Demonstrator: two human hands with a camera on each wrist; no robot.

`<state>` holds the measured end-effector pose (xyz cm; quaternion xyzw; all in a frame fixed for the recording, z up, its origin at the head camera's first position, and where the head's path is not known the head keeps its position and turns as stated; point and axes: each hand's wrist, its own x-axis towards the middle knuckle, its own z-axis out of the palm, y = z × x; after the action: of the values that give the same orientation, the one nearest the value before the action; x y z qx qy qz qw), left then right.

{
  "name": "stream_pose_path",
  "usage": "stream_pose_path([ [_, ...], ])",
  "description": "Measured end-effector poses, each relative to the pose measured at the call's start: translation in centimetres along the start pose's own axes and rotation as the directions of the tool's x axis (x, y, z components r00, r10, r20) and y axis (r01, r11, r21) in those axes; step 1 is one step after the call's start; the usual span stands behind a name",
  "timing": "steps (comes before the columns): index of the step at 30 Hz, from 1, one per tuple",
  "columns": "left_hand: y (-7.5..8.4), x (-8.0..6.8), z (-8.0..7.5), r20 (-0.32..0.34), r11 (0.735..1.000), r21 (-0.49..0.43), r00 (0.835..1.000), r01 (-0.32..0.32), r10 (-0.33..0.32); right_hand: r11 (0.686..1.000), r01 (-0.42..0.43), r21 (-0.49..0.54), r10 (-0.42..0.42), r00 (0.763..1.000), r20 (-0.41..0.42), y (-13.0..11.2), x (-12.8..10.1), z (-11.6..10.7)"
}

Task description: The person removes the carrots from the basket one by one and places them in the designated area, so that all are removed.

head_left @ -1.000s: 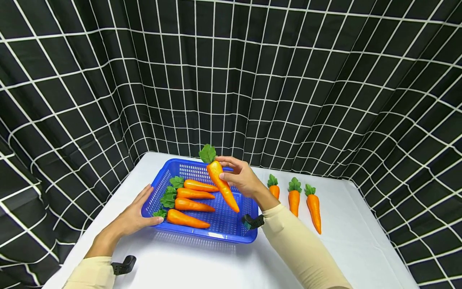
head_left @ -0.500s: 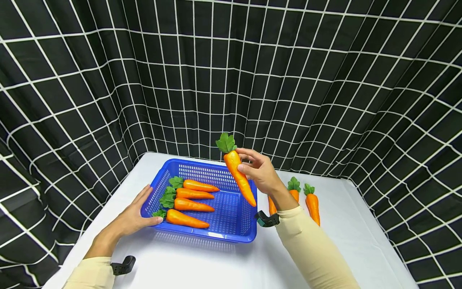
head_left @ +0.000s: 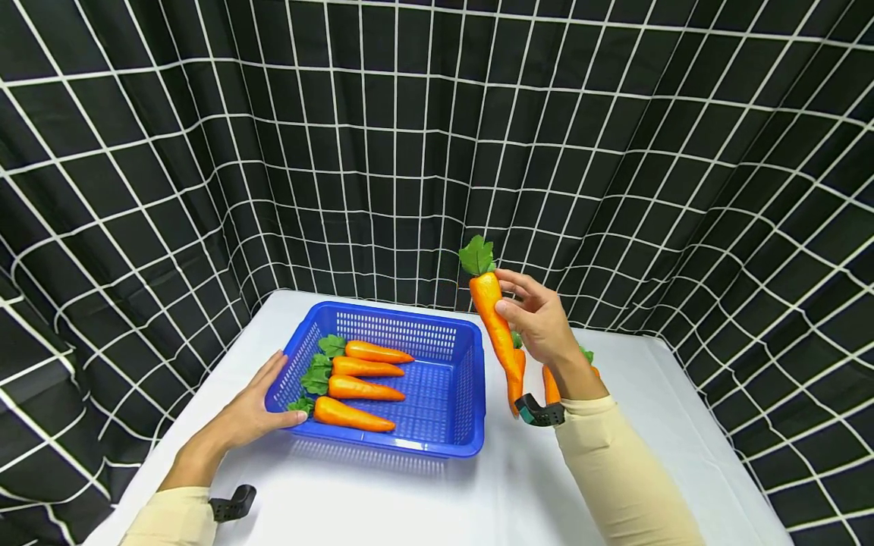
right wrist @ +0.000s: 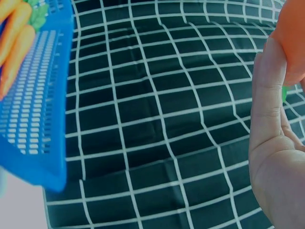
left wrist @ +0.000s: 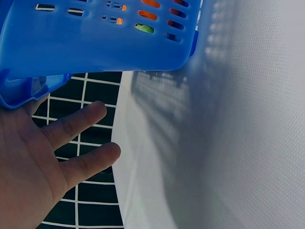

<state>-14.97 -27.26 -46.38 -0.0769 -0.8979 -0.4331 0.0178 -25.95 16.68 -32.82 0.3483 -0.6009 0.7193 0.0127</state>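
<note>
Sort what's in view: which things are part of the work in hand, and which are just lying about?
In hand:
- held carrot, gripped by the right hand, off the table
- blue basket, left hand against its corner
- four carrots in the basket
- carrots on the table, partly hidden behind the right hand

Lying about:
- white table
- checked curtain

The left hand (left wrist: pixel 33 162) lies open (fingers straight) against the lower corner of the blue basket (left wrist: pixel 95 43). Orange and green show through the basket's slots. White table (left wrist: pixel 228 143) beside; checked cloth (left wrist: pixel 90 191) below.
</note>
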Motion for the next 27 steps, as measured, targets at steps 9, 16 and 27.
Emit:
stream_pose_path([
  [9, 0.0, -0.1, 0.0, 0.001, 1.000, 0.018, 1.000, 0.007, -0.007, 0.996, 0.082, 0.022, -0.081, 0.995, -0.061, -1.1, -0.7, -2.4],
  [16, -0.1, 0.0, 0.0, -0.008, 1.000, 0.017, 1.000, -0.012, 0.012, 0.990, 0.141, 0.026, -0.137, 0.984, -0.115, -2.0, -1.5, -4.7],
  [27, 0.0, 0.0, 0.0, -0.007, 1.000, 0.029, 1.000, -0.009, 0.009, 0.982, 0.174, 0.068, -0.160, 0.972, -0.174, -2.8, -3.0, -8.2],
])
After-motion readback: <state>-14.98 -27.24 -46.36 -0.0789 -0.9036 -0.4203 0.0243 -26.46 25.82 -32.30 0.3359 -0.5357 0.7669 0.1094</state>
